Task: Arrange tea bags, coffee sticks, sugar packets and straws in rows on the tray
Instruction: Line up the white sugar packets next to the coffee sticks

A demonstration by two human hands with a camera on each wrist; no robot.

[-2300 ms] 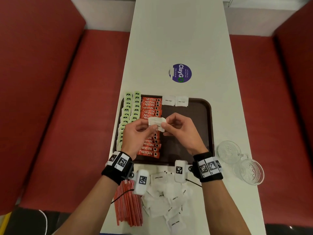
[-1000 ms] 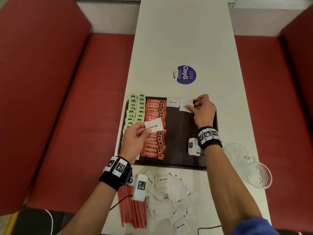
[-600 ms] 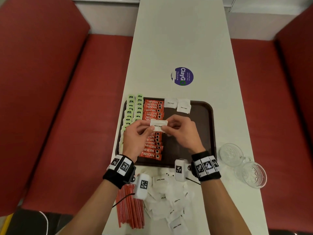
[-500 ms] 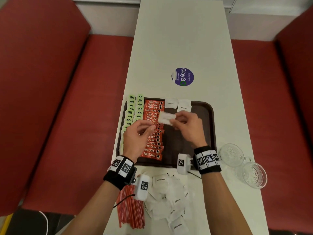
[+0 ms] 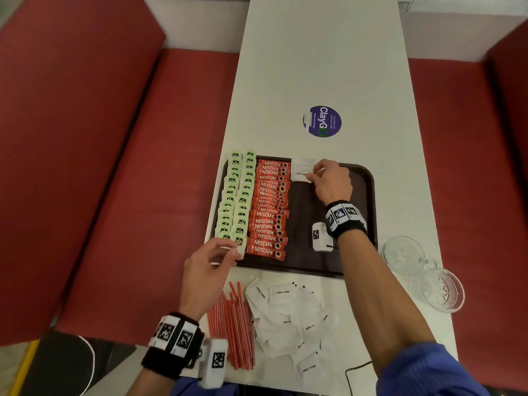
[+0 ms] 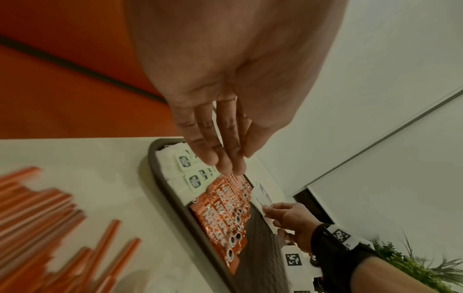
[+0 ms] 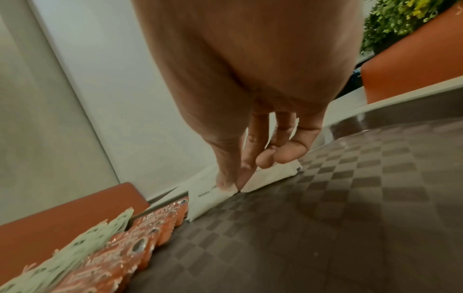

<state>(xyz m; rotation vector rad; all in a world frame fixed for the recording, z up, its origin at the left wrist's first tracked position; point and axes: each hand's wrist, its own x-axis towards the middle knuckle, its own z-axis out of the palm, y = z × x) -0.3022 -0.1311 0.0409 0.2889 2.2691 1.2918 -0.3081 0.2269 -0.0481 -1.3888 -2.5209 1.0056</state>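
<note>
A dark brown tray [image 5: 363,195] holds two columns of green tea bags [image 5: 237,201], a column of red coffee sticks [image 5: 270,212] and white sugar packets at its far end. My right hand [image 5: 315,172] pinches one sugar packet [image 5: 300,175] between thumb and forefinger, low on the tray beside the coffee sticks [image 7: 140,243]. A second packet [image 7: 270,176] lies under the other fingers. My left hand [image 5: 228,252] hovers at the tray's near left corner with its fingers [image 6: 225,164] straight and empty. Loose sugar packets [image 5: 288,318] and red straws [image 5: 231,327] lie on the table in front of the tray.
Two glass cups [image 5: 403,254] [image 5: 441,290] stand on the white table to the right of the tray. A round purple sticker [image 5: 322,121] lies beyond it. Red bench seats flank the narrow table. The tray's right half [image 7: 325,218] is bare.
My right hand took the sugar packet from my left hand and carried it to the tray's far end. My left hand drew back to the near left corner, empty.
</note>
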